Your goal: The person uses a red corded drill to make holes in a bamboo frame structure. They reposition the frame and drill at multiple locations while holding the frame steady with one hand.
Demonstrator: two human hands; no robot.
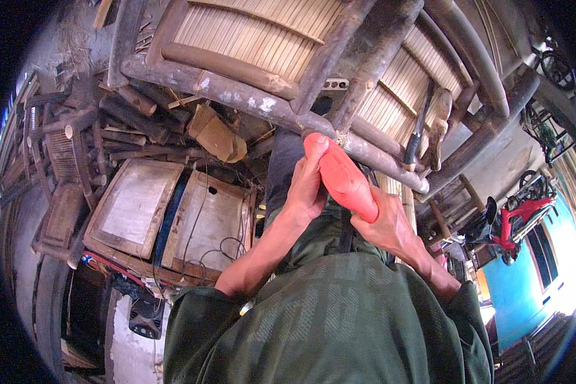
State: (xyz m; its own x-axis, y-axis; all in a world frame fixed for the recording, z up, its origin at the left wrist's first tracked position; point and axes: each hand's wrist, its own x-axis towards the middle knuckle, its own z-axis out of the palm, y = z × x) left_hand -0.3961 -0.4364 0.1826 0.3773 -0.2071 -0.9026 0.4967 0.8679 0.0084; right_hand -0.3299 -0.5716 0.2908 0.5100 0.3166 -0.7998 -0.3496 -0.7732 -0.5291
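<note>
A red-orange plastic bottle [347, 182] is tilted between my two hands in front of my chest. My left hand [306, 185] is closed at its upper left end, with the thumb pressed on the tip. My right hand [385, 221] wraps round the lower right end, hiding that part of the bottle. Just beyond the bottle is the dark pole frame [237, 102] of a bamboo-slatted bench. A long tool with a black handle [413, 148] rests on the slats, beside a rough wooden piece [437, 128].
Wooden-framed panels [137, 203] lie to my left, with a loose dark cable over them. Behind them are stacked poles, a brown block [217, 134] and a bamboo chair [64, 153]. A power strip [336, 84] sits beyond the bench frame. A red motorbike [525, 217] stands far right.
</note>
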